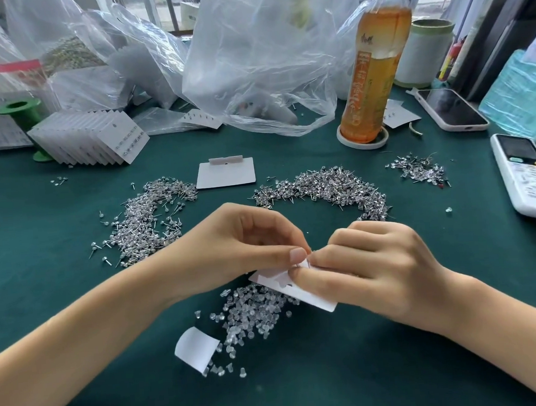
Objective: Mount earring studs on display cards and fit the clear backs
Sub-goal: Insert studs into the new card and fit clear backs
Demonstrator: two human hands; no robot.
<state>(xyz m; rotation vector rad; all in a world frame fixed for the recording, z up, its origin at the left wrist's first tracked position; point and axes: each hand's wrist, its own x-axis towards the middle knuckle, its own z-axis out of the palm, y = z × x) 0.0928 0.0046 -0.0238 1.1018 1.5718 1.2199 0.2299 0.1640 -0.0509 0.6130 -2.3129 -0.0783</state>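
Note:
My left hand (244, 248) and my right hand (371, 265) meet at the table's middle, both pinching a white display card (300, 290) held tilted above a heap of clear backs (251, 313). Whether a stud sits between the fingertips is hidden. Two piles of silver earring studs lie beyond the hands, one on the left (151, 216) and one on the right (328, 186). A blank card (225, 174) lies flat between them. A curled white card (197, 348) rests beside the backs.
A fanned stack of cards (90, 138) leans by a green spool (19, 111) at the back left. Clear plastic bags (261, 62) crowd the back. A tea bottle (374, 67), a phone (452, 110) and a white remote (525, 174) stand at the right.

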